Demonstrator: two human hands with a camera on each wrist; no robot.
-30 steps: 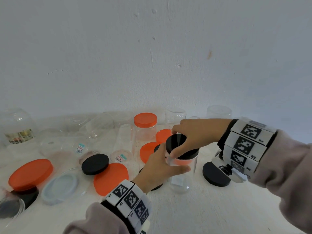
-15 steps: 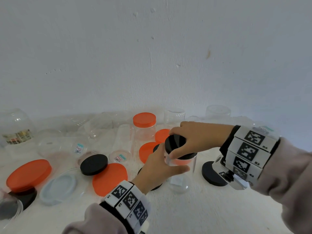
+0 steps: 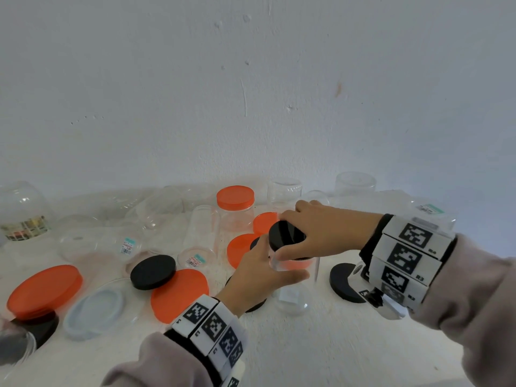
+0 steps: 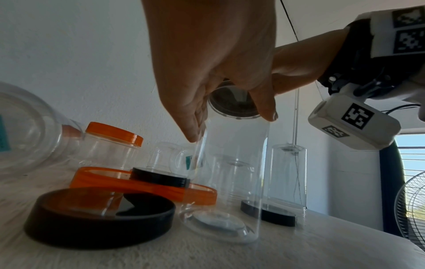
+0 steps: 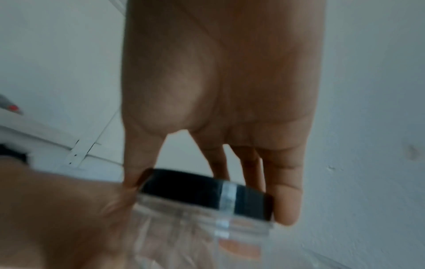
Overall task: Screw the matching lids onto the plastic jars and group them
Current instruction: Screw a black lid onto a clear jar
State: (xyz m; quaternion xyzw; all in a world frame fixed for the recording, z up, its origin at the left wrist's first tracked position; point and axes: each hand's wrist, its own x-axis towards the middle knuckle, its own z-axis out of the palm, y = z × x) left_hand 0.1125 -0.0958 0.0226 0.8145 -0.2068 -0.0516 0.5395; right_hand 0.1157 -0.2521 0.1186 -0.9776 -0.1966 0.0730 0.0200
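One jar [image 3: 236, 212] near the table's [image 3: 335, 344] back edge is capped orange. Your left hand [image 3: 258, 277] grips a clear jar [image 3: 291, 291] mid-table while your right hand [image 3: 321, 230] twists its black lid [image 3: 286, 236] — many jars and lids lie loose, ungrouped.

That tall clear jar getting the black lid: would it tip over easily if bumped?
Probably. The tall clear jar looks empty and thin-walled, so likely light, and it is tall over a narrow base. The left hand grips it while the right hand holds the black lid.
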